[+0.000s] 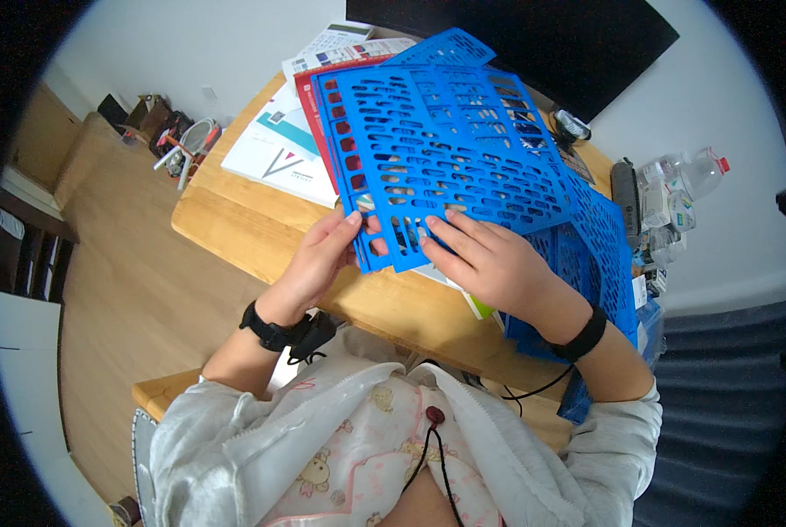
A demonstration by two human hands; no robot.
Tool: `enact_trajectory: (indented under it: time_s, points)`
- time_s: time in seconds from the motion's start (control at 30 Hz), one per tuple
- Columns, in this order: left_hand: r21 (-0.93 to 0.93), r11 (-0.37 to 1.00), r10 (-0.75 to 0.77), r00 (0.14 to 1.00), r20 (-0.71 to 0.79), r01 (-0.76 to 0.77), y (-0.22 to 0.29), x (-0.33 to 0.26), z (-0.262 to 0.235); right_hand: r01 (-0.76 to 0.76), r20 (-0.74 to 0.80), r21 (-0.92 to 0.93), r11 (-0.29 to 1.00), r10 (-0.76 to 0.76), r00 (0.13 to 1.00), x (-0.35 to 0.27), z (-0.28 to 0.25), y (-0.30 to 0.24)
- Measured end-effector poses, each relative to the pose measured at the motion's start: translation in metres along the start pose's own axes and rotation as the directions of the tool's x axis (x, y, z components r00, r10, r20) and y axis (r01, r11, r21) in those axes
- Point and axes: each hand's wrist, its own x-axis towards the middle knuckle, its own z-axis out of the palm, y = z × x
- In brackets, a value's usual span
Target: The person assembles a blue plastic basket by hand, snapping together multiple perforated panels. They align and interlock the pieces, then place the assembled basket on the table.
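A flat blue plastic panel (533, 198), cut through with rows of slots and square openings, is tilted over the table in front of me. My left hand (316, 252) grips its lower left corner, thumb on top and the other fingers partly hidden underneath. There the panel shows two overlapping layers; whether they are separate pieces I cannot tell. My right hand (509, 270) rests on the lower edge with its fingers stretched over the slots, its thumb out of sight. More blue perforated panels (602, 237) lean at the right, partly covered by my right forearm.
The wooden table (235, 230) carries a white booklet (266, 167), a red booklet (305, 92) and a calculator (340, 35). A black screen (533, 39) stands behind. Clear plastic bottles (702, 176) and a dark cylindrical case (626, 195) crowd the right side.
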Motion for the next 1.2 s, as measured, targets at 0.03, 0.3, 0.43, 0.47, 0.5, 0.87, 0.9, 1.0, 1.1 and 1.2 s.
enact_trajectory:
  time_s: [0.03,0.3,0.43,0.47,0.5,0.87,0.9,1.0,1.1,1.2]
  points:
    - [-0.011,1.0,-0.016,1.0,-0.006,0.015,0.0,0.0,0.0,-0.006,0.018,0.017,1.0,0.006,1.0,0.0,0.0,0.0]
    - [-0.019,0.999,0.048,0.996,0.07,-0.047,0.004,0.001,0.008,-0.086,0.118,0.132,0.988,0.07,0.99,0.008,-0.003,-0.002]
    - [0.066,0.995,0.075,0.996,0.039,-0.078,0.007,-0.001,0.013,-0.1,0.146,0.161,0.982,0.077,0.986,0.012,-0.007,-0.003]
    - [0.077,0.994,0.074,0.996,0.046,-0.077,0.008,-0.001,0.012,-0.099,0.146,0.17,0.981,0.074,0.987,0.014,-0.008,-0.003]
    - [0.088,0.993,0.075,0.996,0.055,-0.08,0.008,0.0,0.012,-0.099,0.151,0.179,0.979,0.072,0.986,0.015,-0.007,-0.003]
    - [0.022,0.999,-0.029,0.999,0.039,0.028,0.006,0.002,0.005,-0.145,0.258,0.213,0.966,0.088,0.962,0.013,-0.021,0.0]
    - [0.033,0.999,-0.027,0.999,0.028,0.027,0.005,0.002,0.004,-0.185,0.267,0.202,0.962,0.128,0.955,0.009,-0.026,0.001]
    - [0.029,0.999,-0.036,0.999,0.032,0.035,0.005,0.003,0.001,-0.314,0.285,0.155,0.937,0.262,0.922,-0.01,-0.046,0.014]
    - [0.039,0.999,-0.015,1.0,0.022,0.014,0.004,0.003,-0.001,-0.486,0.28,0.026,0.874,0.46,0.842,-0.042,-0.071,0.025]
    - [0.036,0.999,-0.004,1.0,-0.003,0.004,0.004,0.001,-0.001,-0.735,0.272,-0.04,0.677,0.715,0.644,-0.082,-0.087,0.032]
